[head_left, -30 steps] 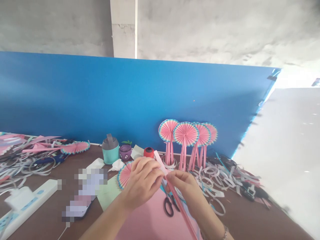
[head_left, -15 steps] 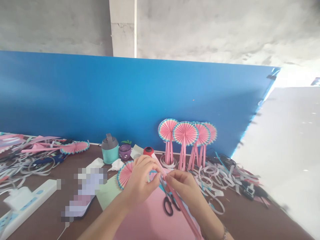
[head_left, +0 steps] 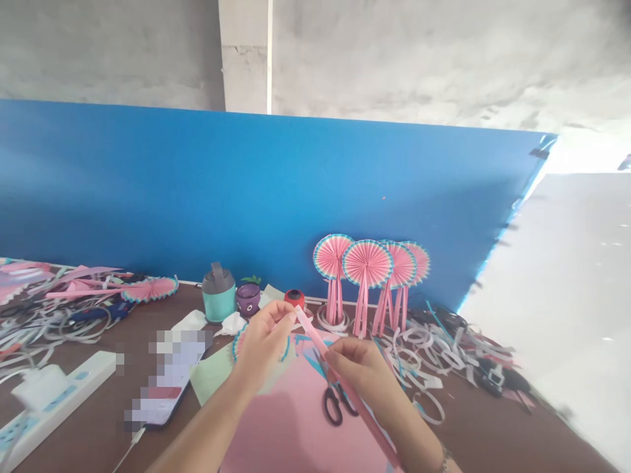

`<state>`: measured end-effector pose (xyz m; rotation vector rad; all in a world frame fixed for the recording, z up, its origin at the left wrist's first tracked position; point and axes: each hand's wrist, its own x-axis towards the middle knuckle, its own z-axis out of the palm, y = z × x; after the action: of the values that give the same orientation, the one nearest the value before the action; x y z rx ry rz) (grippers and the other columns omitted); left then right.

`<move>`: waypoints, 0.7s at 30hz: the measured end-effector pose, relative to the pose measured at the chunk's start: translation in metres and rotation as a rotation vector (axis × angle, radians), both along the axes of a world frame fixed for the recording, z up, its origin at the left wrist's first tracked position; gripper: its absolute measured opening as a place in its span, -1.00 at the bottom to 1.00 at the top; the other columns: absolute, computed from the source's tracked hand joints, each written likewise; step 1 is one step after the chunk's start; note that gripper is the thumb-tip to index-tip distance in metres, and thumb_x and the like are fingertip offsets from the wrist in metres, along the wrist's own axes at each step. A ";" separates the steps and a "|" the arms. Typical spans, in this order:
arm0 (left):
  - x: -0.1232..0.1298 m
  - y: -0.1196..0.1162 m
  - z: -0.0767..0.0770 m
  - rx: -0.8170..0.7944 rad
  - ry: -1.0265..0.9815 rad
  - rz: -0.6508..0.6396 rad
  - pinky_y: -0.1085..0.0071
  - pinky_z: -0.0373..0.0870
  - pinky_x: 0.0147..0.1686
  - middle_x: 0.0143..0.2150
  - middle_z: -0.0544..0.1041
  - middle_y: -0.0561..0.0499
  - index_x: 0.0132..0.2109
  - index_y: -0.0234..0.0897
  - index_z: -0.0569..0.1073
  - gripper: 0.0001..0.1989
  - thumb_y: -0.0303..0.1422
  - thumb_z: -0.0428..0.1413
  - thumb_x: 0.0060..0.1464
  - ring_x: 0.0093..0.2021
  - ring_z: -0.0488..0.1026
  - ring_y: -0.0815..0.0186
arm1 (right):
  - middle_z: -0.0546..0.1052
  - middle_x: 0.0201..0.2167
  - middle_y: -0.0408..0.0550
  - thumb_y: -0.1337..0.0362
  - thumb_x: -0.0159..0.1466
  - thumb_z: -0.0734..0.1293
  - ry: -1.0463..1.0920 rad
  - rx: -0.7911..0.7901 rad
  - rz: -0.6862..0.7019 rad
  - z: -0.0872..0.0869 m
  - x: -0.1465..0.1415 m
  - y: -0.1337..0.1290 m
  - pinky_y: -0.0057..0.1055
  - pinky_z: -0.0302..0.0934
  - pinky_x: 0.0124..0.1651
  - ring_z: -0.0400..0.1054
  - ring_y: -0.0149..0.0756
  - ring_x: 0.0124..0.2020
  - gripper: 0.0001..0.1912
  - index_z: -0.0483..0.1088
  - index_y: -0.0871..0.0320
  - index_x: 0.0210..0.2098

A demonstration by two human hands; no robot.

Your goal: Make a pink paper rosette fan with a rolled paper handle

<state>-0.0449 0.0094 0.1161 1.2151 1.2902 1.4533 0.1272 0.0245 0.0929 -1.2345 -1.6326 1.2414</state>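
Observation:
A long pink paper strip (head_left: 367,420) slants between my hands, from upper left down to the lower right. My left hand (head_left: 271,335) pinches its far tip between thumb and fingers. Farther along, my right hand (head_left: 357,361) is closed on the same strip. Black-handled scissors (head_left: 332,405) lie beneath it on a large pink paper sheet (head_left: 286,427), their blades partly hidden by the strip and my right hand. Behind my left hand, mostly covered, a pleated pink paper rosette with a blue edge (head_left: 239,345) rests on pale green paper (head_left: 211,378).
Several pink paper fans (head_left: 367,263) lean on the blue partition (head_left: 197,184). Cable coils (head_left: 419,348) lie at right. At left are a phone (head_left: 172,374), a power strip (head_left: 64,401) and tangled cables. A teal cup (head_left: 219,295) and purple pot (head_left: 247,299) stand behind.
My left hand has shifted left and up to the strip's far tip, opening a gap between my hands. My right hand stays nearly in place.

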 end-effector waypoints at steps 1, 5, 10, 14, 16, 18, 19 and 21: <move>-0.001 0.001 -0.001 -0.001 -0.025 0.000 0.54 -0.01 -0.68 -0.60 0.27 0.18 -0.34 -0.23 0.35 -0.80 -0.19 0.05 0.05 -0.67 0.18 0.47 | 0.45 -0.67 -0.11 0.09 0.07 0.32 -0.002 -0.002 0.003 0.000 0.000 0.000 -0.45 0.10 -0.46 0.24 -0.39 -0.59 -0.70 0.37 0.17 -0.64; -0.002 0.003 -0.003 -0.009 -0.090 0.016 0.54 0.02 -0.67 -0.58 0.31 0.17 -0.34 -0.24 0.35 -0.80 -0.18 0.06 0.05 -0.66 0.19 0.48 | 0.46 -0.67 -0.11 0.11 0.07 0.32 -0.007 -0.013 0.007 0.000 -0.001 0.000 -0.46 0.09 -0.48 0.24 -0.41 -0.61 -0.72 0.39 0.17 -0.64; 0.005 -0.002 -0.003 0.004 -0.076 0.100 0.54 0.01 -0.68 -0.59 0.34 0.16 -0.35 -0.24 0.37 -0.81 -0.20 0.08 0.03 -0.68 0.20 0.47 | 0.45 -0.67 -0.13 0.12 0.07 0.32 -0.003 -0.051 0.006 0.003 -0.002 -0.002 -0.49 0.06 -0.52 0.20 -0.44 -0.63 -0.73 0.38 0.17 -0.62; 0.014 -0.007 -0.010 0.099 -0.034 0.155 0.54 0.11 -0.64 -0.55 0.41 0.11 -0.35 -0.25 0.42 -0.82 -0.22 0.14 0.00 -0.63 0.22 0.46 | 0.46 -0.64 -0.13 0.10 0.08 0.31 0.011 -0.066 0.033 0.006 -0.003 -0.004 -0.49 0.04 -0.51 0.18 -0.46 -0.62 -0.72 0.37 0.18 -0.60; 0.017 -0.008 -0.013 0.143 -0.006 0.156 0.53 0.17 -0.59 -0.53 0.43 0.08 -0.34 -0.26 0.44 -0.81 -0.21 0.15 -0.01 -0.58 0.27 0.43 | 0.46 -0.63 -0.12 0.09 0.08 0.30 0.018 -0.062 0.041 0.006 -0.003 -0.003 -0.49 0.04 -0.51 0.19 -0.45 -0.61 -0.71 0.37 0.18 -0.60; 0.017 -0.007 -0.013 0.140 -0.027 0.162 0.52 0.19 -0.56 -0.52 0.44 0.07 -0.35 -0.26 0.43 -0.80 -0.20 0.14 0.00 -0.55 0.30 0.41 | 0.45 -0.64 -0.12 0.08 0.07 0.31 0.013 -0.054 0.033 0.006 -0.003 -0.003 -0.48 0.02 -0.52 0.17 -0.45 -0.62 -0.70 0.37 0.18 -0.61; 0.015 -0.006 -0.012 0.119 -0.060 0.167 0.52 0.19 -0.56 -0.52 0.44 0.07 -0.35 -0.26 0.43 -0.80 -0.20 0.13 0.00 -0.54 0.30 0.41 | 0.44 -0.65 -0.12 0.08 0.06 0.31 0.010 -0.046 0.025 0.006 -0.003 -0.003 -0.48 0.02 -0.52 0.17 -0.45 -0.62 -0.70 0.36 0.18 -0.62; 0.011 -0.003 -0.009 0.060 -0.139 0.179 0.53 0.17 -0.57 -0.52 0.42 0.09 -0.37 -0.26 0.41 -0.79 -0.19 0.12 0.01 -0.56 0.28 0.43 | 0.42 -0.67 -0.13 0.09 0.06 0.31 0.003 -0.028 0.011 0.004 -0.003 -0.002 -0.47 0.03 -0.51 0.18 -0.44 -0.62 -0.70 0.35 0.17 -0.64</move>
<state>-0.0337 0.0060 0.1067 1.0375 1.2943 1.6853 0.1244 0.0226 0.0973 -1.2412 -1.6267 1.2763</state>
